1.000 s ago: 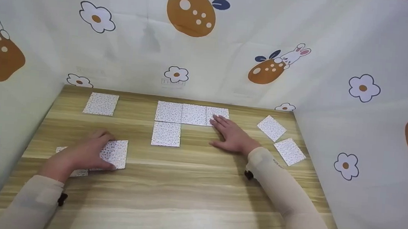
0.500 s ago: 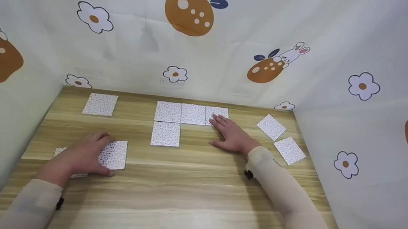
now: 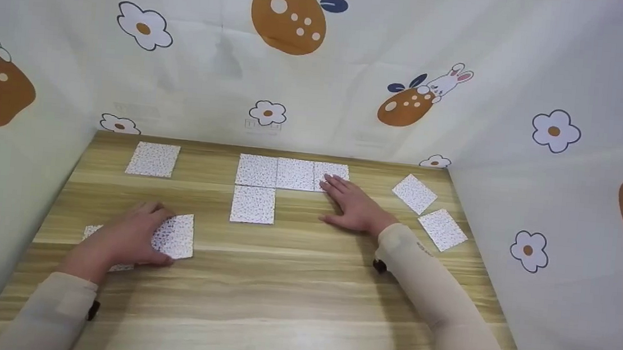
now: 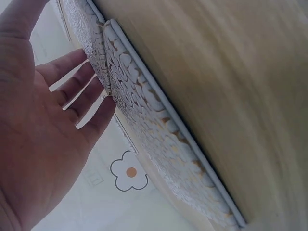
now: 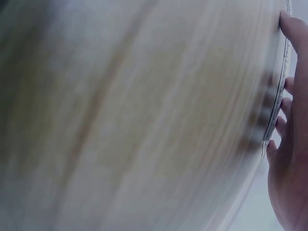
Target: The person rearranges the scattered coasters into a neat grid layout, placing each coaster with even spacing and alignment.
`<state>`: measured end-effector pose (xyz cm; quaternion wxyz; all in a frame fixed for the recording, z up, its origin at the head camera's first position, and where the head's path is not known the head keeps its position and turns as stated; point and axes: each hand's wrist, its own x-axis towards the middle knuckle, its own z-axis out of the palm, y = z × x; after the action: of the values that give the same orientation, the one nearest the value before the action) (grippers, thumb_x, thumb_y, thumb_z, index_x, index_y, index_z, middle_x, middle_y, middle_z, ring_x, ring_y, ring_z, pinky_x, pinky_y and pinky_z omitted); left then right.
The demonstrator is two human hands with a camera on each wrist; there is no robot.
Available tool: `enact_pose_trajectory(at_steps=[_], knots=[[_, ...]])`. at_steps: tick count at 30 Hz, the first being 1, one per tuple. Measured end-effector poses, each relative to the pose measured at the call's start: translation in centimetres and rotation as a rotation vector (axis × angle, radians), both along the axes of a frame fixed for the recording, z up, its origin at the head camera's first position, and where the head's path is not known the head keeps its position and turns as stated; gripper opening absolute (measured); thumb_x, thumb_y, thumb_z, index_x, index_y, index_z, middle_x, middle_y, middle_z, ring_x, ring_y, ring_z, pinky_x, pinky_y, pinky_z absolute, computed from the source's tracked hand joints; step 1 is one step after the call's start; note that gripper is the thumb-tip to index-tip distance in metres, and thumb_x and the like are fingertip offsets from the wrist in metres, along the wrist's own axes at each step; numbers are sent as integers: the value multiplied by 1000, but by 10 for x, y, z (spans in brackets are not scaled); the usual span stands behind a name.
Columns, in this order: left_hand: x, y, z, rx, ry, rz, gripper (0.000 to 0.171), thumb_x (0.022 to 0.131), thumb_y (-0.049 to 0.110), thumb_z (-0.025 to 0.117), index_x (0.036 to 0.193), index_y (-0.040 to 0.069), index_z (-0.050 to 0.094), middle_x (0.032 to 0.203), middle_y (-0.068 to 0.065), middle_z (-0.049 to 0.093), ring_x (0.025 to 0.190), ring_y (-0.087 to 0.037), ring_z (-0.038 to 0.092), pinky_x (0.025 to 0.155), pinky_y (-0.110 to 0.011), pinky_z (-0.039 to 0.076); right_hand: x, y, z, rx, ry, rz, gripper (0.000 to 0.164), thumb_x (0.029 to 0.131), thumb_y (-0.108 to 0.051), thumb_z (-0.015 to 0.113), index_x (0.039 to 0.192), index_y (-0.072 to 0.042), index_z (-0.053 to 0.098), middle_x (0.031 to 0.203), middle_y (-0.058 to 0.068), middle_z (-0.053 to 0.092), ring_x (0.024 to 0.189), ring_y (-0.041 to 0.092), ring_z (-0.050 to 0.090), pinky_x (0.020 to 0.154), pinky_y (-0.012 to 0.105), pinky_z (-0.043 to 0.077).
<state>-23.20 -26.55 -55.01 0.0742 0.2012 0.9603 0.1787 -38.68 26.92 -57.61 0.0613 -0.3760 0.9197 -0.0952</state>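
Observation:
Thumb and fingers of my left hand (image 3: 125, 237) span a white speckled square tile (image 3: 179, 237) at the front left, thumb at its near edge, fingers at the far one. Another tile (image 3: 93, 229) lies mostly hidden beneath this hand. In the left wrist view the two tiles meet at a seam, and their surface looks raised and wavy. My right hand (image 3: 359, 208) lays nearly straight fingers on the right-end tile (image 3: 340, 170) of a row. A middle tile (image 3: 296, 173) and a left tile (image 3: 257, 170) complete that row; one more tile (image 3: 253, 204) sits below the left one.
A lone tile (image 3: 153, 159) lies at the back left. Two turned tiles, an upper one (image 3: 415, 193) and a lower one (image 3: 442, 230), lie near the right edge. Patterned cloth (image 3: 196, 74) rises behind and beside the wooden table (image 3: 300, 309).
My left thumb shifted outward, then back toward the tile's near edge. The tile under that hand has turned very slightly. My right hand stays in place.

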Motion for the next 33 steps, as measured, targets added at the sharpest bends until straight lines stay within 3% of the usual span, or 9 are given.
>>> enact_pose_trajectory(at_steps=[16,24,33], knots=[[-5,6,-2,-30,-5,23,105,76,57,95,151,-6,56,153,-33,51,143,-56,47,116,-74,43,2,1,3,17,-8,-13,97,103,-63,64,176,-11,28,183,12,21,169,35,18,137,50,17],[-15,17,-3,1,67,4,101,74,58,95,145,-5,60,140,-26,58,132,-49,54,114,-70,46,2,0,3,15,-5,-9,97,103,-62,64,176,-9,28,183,13,21,169,35,17,137,51,17],[-33,46,7,0,88,-50,98,74,57,96,144,-2,61,133,-19,57,124,-41,57,111,-63,52,2,1,1,-8,19,5,97,102,-60,66,175,-7,30,182,16,25,168,39,21,136,54,20]])
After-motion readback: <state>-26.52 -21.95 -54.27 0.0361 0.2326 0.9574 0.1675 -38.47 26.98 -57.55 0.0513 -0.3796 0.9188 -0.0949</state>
